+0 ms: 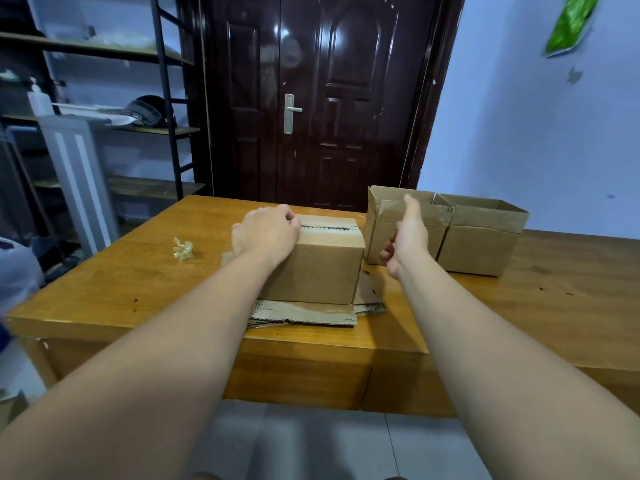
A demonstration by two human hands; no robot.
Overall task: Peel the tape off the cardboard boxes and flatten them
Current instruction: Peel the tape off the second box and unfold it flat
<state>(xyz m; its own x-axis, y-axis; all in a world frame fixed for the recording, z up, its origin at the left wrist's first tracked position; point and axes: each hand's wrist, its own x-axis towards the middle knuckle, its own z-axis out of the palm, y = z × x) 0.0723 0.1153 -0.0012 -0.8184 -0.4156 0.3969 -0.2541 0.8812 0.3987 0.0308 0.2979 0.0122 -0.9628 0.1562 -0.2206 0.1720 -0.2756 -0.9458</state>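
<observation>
The closed brown cardboard box (311, 268), top seam ragged, sits on flattened cardboard (304, 315) on the wooden table (121, 278). Left hand (265, 233) fingers curl onto its seam's left end; right hand (408, 237) hovers slack and empty just right.

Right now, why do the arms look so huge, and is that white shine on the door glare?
Head view: the wide lens stretches the arms near the bottom edge and tilts the shelf; the white spots on the glossy door are glare; shelf items look soft, the box sharp.
</observation>
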